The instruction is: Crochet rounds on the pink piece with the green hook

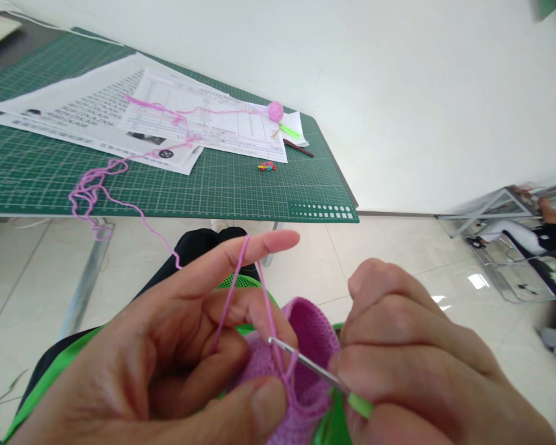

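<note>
My left hand (180, 346) pinches the rim of a pink crochet piece (312, 327), which is tube-shaped with an open top. A strand of pink yarn (234, 281) loops over my raised left index finger and runs down to the work. In my right hand (412, 352) is a crochet hook (315, 368) with a metal shaft and a green handle, gripped in closed fingers. The hook's tip lies against the yarn strand, and a loop of yarn sits around its shaft. Part of the crochet piece is hidden behind my left fingers.
A green cutting mat (231, 191) covers the table ahead. On it lie printed papers (241, 133), loose pink yarn (90, 185), a small yarn ball (275, 111), and colourful stitch markers (267, 166). A person (532, 232) is at the far right.
</note>
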Available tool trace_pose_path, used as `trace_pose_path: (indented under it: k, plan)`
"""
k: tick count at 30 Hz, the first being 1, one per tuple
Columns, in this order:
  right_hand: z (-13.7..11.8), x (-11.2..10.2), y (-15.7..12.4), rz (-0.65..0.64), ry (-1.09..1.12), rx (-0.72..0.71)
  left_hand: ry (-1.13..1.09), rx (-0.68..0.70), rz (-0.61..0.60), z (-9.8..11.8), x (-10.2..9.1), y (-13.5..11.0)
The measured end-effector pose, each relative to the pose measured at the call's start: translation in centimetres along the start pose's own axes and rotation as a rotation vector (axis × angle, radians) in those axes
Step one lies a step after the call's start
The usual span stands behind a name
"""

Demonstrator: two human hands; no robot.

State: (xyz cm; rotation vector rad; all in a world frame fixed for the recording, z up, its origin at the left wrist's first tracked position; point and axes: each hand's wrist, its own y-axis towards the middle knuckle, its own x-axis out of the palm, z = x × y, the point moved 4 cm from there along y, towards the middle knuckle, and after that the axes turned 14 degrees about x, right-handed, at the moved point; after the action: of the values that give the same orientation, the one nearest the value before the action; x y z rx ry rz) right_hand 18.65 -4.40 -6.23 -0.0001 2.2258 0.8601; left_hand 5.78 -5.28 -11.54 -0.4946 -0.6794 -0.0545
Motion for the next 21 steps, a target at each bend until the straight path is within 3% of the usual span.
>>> trace_pose_path:
  k: [4, 7, 10, 13, 17, 19, 21]
  plan:
    - [-0.1, -0.1, -0.2, 0.154, -0.042, 0.107, -0.038, -0.031, 0.043, 0.4, 0.1, -0.3]
    - [0.0, 0.1, -0.4, 0.234, 0.01, 0.133, -0.097, -0.022, -0.013, 0.3, 0.1, -0.2]
    - [-0.3, 0.4, 0.0, 0.17, -0.009, 0.078, -0.127, 0.004, -0.062, -0.1, -0.4, -0.1]
    - [-0.7, 0.4, 0.8, 0.054, -0.076, 0.023, 0.184, 0.127, -0.009, -0.3, -1.3, -0.1]
    - [-1.0, 0.4, 1.1, -0.004, -0.054, -0.011, 0.483, 0.298, -0.069, -0.3, -0.9, -0.6]
    - [-1.1, 0.6, 1.1, 0.032, -0.025, 0.012, 0.488, 0.315, -0.056, -0.1, -0.5, -0.8]
    - [-1.2, 0.7, 1.0, 0.153, -0.024, 0.081, 0.445, 0.279, -0.01, 0.1, -0.2, -0.9]
